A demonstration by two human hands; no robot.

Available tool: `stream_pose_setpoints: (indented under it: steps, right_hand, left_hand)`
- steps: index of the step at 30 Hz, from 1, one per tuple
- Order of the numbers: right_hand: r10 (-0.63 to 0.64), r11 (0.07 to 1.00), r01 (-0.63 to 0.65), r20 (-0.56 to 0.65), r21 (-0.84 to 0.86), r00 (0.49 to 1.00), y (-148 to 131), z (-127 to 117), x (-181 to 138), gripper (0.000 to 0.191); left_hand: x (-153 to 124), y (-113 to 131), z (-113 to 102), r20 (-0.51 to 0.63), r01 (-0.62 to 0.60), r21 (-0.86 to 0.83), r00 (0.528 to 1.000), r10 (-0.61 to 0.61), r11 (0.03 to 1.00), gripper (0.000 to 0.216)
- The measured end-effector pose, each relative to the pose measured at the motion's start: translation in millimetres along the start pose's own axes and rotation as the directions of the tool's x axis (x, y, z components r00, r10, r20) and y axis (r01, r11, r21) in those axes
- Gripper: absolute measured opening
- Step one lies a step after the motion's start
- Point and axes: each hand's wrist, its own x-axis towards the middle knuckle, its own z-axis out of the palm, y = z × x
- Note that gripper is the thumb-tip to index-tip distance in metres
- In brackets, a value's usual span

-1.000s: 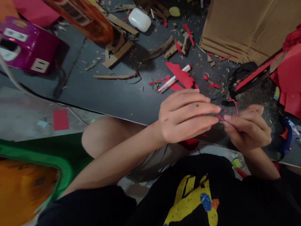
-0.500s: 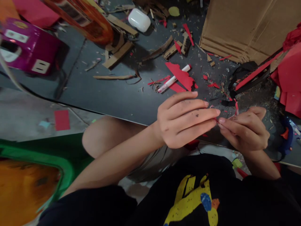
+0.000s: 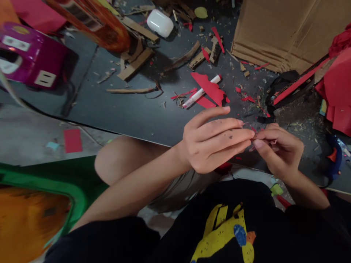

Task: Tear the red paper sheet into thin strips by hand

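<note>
My left hand [image 3: 215, 140] and my right hand [image 3: 276, 151] meet fingertip to fingertip above the near edge of a dark board [image 3: 131, 109]. Both pinch a thin red paper strip [image 3: 253, 137], of which only small bits show between the fingers. My left fingers lie close together and point right; my right fingers curl round the strip. A white glue stick [image 3: 201, 92] lies on a torn red paper piece [image 3: 210, 87] just beyond my left hand.
Cardboard scraps [image 3: 137, 62] and red paper bits litter the board. A white case [image 3: 159, 22] sits at the back, a cardboard sheet [image 3: 285, 33] back right, red paper [image 3: 338, 91] at the right, a glue gun [image 3: 334, 160] beside my right hand, a purple cardboard model [image 3: 30, 54] at the left.
The red strip stood up in a curl above my right hand; now it is drawn in between the fingers. My right hand has shifted slightly left and closed over it.
</note>
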Motion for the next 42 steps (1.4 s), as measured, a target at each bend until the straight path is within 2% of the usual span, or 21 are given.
stream_pose_setpoints:
  steps: [4, 6, 9, 13, 15, 18, 21, 25, 31, 35, 37, 39, 40, 42]
  right_hand:
    - [0.116, 0.988, -0.118, 0.028, 0.101, 0.993, 0.1, -0.5, -0.9, 0.006]
    - [0.166, 0.976, -0.170, 0.040, 0.138, 0.985, -0.7, -0.7, -0.1, 0.006]
    - [0.231, 0.946, -0.239, 0.063, 0.220, 0.971, -2.1, -0.5, 1.9, 0.006]
    - [0.293, 0.902, -0.307, 0.090, 0.304, 0.952, -3.1, 0.4, 4.2, 0.007]
    - [0.325, 0.884, -0.340, 0.100, 0.322, 0.940, -2.8, 0.7, 4.4, 0.007]
    - [0.368, 0.849, -0.388, 0.124, 0.359, 0.921, -0.7, 0.7, 3.8, 0.009]
    - [0.396, 0.808, -0.427, 0.163, 0.405, 0.904, 2.7, 0.4, 3.0, 0.012]
    - [0.428, 0.736, -0.469, 0.201, 0.489, 0.881, 6.1, 1.5, 4.5, 0.016]
    - [0.476, 0.585, -0.558, 0.307, 0.589, 0.824, 3.5, 4.2, 10.6, 0.019]
    - [0.518, 0.564, -0.592, 0.311, 0.575, 0.797, 3.3, 3.8, 12.2, 0.022]
    - [0.525, 0.581, -0.578, 0.278, 0.573, 0.804, 4.2, 3.4, 12.3, 0.023]
    - [0.524, 0.602, -0.556, 0.243, 0.573, 0.817, 4.8, 3.1, 12.1, 0.023]
    - [0.523, 0.612, -0.546, 0.226, 0.572, 0.822, 4.9, 2.9, 12.1, 0.023]
    - [0.528, 0.627, -0.536, 0.198, 0.565, 0.826, 4.6, 2.6, 11.7, 0.023]
  left_hand:
    - [1.8, 1.0, -0.7, 0.030, 0.075, -0.047, 0.997, -0.074, 0.996, 0.019]
    - [1.1, 0.8, -1.1, 0.018, 0.070, -0.050, 0.997, -0.069, 0.996, 0.018]
    - [-2.7, -1.6, -1.2, -0.042, -0.041, 0.009, 0.998, 0.042, 0.999, 0.013]
    - [-7.9, -5.9, -1.0, -0.113, -0.224, 0.109, 0.965, 0.236, 0.968, 0.009]
    - [-7.4, -6.1, -1.2, -0.069, -0.199, 0.097, 0.976, 0.206, 0.975, 0.009]
    - [-3.1, -3.8, -1.9, 0.036, -0.036, 0.024, 0.999, 0.035, 0.999, 0.014]
    - [0.8, -1.4, -2.4, 0.057, 0.059, -0.047, 0.997, -0.057, 0.997, 0.017]
    - [0.8, -0.6, -2.0, 0.044, 0.063, -0.071, 0.997, -0.060, 0.995, 0.017]
    - [-1.8, -1.1, -2.8, 0.013, -0.028, -0.022, 1.000, 0.028, 0.999, 0.018]
    - [-6.1, -3.3, -4.3, 0.028, -0.017, -0.026, 0.999, 0.018, 0.999, 0.014]
    - [-9.3, -5.1, -1.9, -0.060, -0.113, 0.014, 0.992, 0.114, 0.993, 0.005]
    - [-11.8, -6.5, 3.5, -0.200, -0.210, 0.089, 0.954, 0.224, 0.974, 0.006]
    - [-12.4, -6.8, 7.0, -0.249, -0.205, 0.107, 0.942, 0.226, 0.973, 0.009]
    - [-11.8, -5.7, 13.6, -0.329, -0.100, 0.048, 0.938, 0.110, 0.994, 0.015]
